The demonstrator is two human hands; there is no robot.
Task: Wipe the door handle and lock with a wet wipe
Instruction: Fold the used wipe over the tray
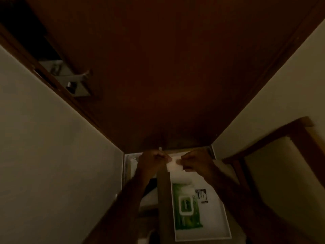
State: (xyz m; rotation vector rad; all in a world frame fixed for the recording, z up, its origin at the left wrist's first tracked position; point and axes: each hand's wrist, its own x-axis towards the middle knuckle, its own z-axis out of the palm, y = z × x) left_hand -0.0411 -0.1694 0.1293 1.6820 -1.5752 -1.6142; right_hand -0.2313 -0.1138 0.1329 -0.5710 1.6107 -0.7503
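Note:
A dark brown door (167, 67) fills the upper middle of the dim head view. Its silver handle and lock plate (77, 81) sit at the door's left edge. Low in the middle, my left hand (153, 161) and my right hand (195, 162) each pinch one end of a small white wet wipe (174, 164), which is stretched between them. Below the hands lies a green pack of wet wipes (186, 208), lid closed, on a white tray (221, 226).
Pale walls stand on both sides, left wall (44, 147) and right wall (272, 85), forming a narrow passage. A wooden chair (281, 138) with a light seat stands at the right. The white tray rests on a low brown surface (163, 199).

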